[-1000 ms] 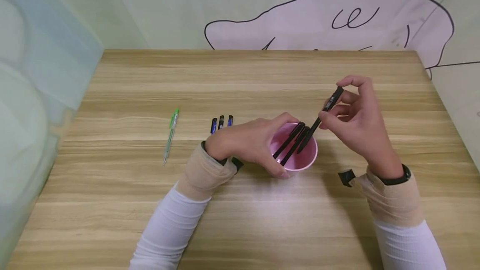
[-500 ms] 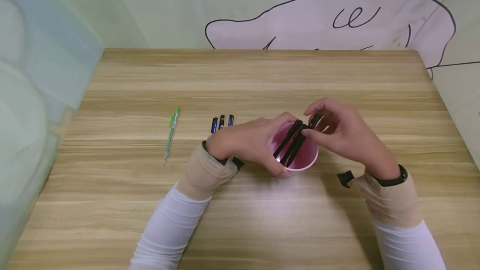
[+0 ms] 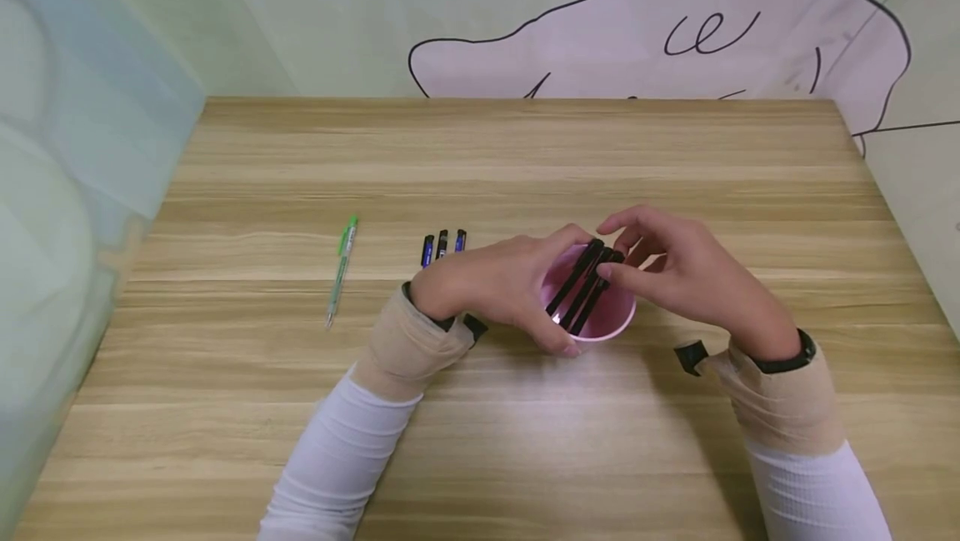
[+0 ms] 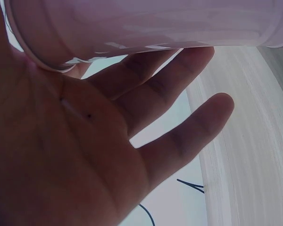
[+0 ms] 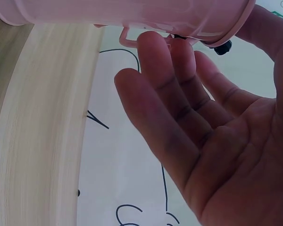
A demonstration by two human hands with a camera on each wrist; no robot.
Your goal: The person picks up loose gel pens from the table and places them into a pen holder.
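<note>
A pink cup [image 3: 618, 316] holds black pens [image 3: 576, 278] that lean against its far rim with their dark ends sticking out. My left hand [image 3: 506, 278] grips the cup from the left, thumb on the near side; in the left wrist view its fingers [image 4: 160, 94] spread along the wall. My right hand [image 3: 675, 266] is at the far right rim, thumb tip overlapping the pens and index finger raised just behind their tops. In the right wrist view its loosely bent fingers [image 5: 155, 61] lie by the cup wall, and a black pen end [image 5: 221, 47] pokes past the rim.
On the wooden table [image 3: 450, 157], left of the cup, lies a green pen [image 3: 342, 270]. Blue and black pen ends [image 3: 442, 245] show beyond my left forearm, the rest hidden. A patterned wall [image 3: 300, 24] stands behind the table's far edge.
My right hand has moved left and down to the cup, and the black pen it pinched has gone down into the cup beside the others. The left hand has stayed on the cup.
</note>
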